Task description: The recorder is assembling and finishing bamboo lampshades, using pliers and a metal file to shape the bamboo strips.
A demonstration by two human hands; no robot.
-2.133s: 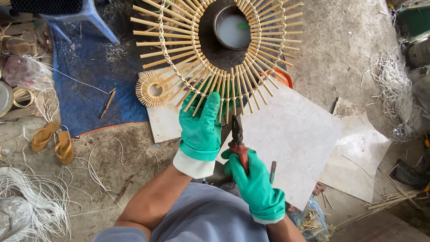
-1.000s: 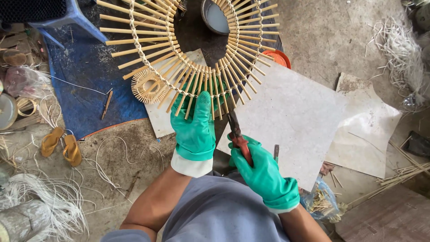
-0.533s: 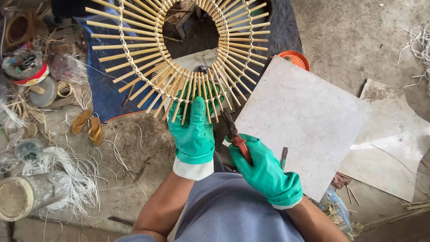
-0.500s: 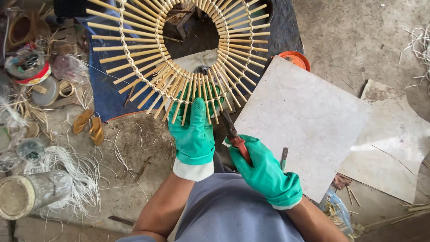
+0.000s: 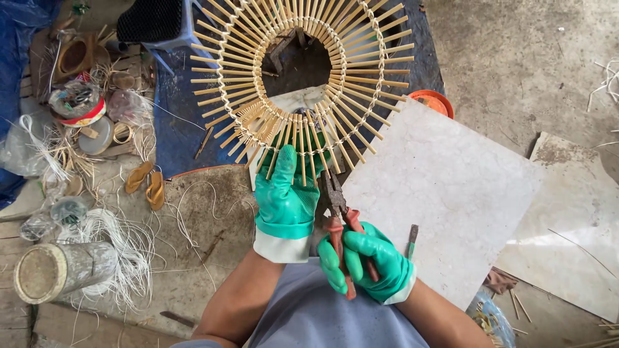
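Two hands: both in green gloves, both working at the lower rim of one sunburst frame.
Change vs earlier: view now sits further left and lower; the frame (image 5: 303, 77) fills the top centre, and the bucket seen through its ring two seconds ago is out of sight. Floor clutter on the left shows more fully.
Left hand (image 5: 284, 196): same place as before, fingers spread over the lowest spokes, thumb behind them; a loose clamp on the frame's bottom edge.
Right hand (image 5: 364, 264): fist closed round the red handles of the pliers (image 5: 336, 212), handles squeezed narrow. Earlier it sat a little higher against the spokes.
Pliers tip: at the ends of the bottom spokes, just right of the left hand; cannot tell whether it bites a spoke.
Frame position: held tilted above the pale stone slab (image 5: 445, 193), over the blue tarp (image 5: 177, 122).
Containers: grey cylinder can (image 5: 61, 270) lying on its side bottom left, open end to camera, contents not visible; orange bowl (image 5: 433, 102) half hidden behind spokes, contents hidden.
Nearby: white cord bundle (image 5: 122, 248) beside the can; pair of tan sandals (image 5: 147, 183) on the floor; a small flat tool (image 5: 412, 240) on the slab just right of the right hand.
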